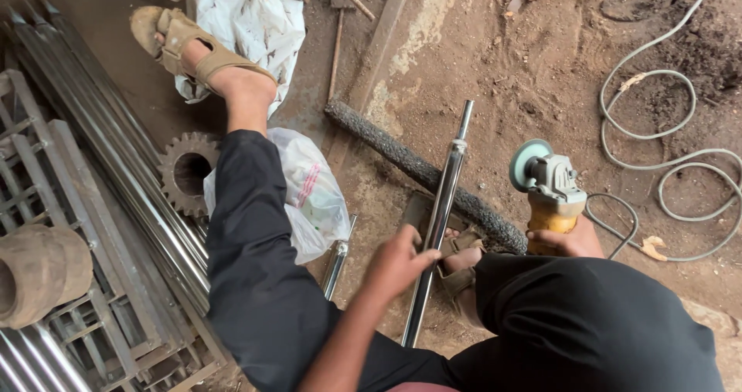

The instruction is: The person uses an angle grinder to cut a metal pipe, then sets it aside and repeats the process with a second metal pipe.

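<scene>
Bare dirt floor [495,44] of a workshop. Nearest us, our left hand [398,264] is closed around a long polished steel tube [437,222], which lies on the ground slanting away from us. Our right hand [568,241] is clamped on a yellow-bodied angle grinder [550,190], disc up. Beside the knee lies a white plastic bag [313,199], contents not discernible. Farther out we note a rusty toothed gear [185,172] and a looped grey cable [665,160].
</scene>
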